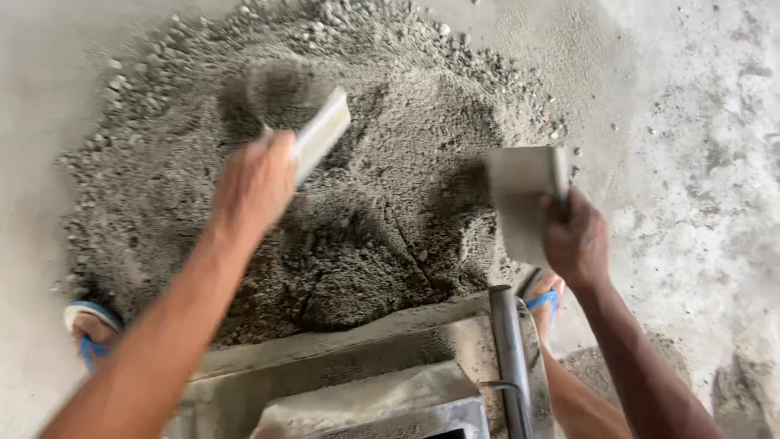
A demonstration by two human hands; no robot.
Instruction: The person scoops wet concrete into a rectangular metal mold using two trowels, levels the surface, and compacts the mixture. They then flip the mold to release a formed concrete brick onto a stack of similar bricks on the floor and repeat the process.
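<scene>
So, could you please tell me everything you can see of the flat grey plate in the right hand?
The flat grey metal plate looks roughly rectangular, dull and coated with cement dust, its edges blurred. It stands nearly upright at the right edge of the damp grey sand-and-gravel heap, its lower part near the mix. The right hand grips its right side, fingers wrapped over the edge. Whether it has a handle cannot be told.

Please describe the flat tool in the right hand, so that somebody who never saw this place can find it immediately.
Start at the big grey pile of sand and gravel on the concrete floor. At its right edge, the right hand grips a flat grey rectangular plate. Unlike the pale, narrower tool in the left hand, it is broad and dark.
</scene>
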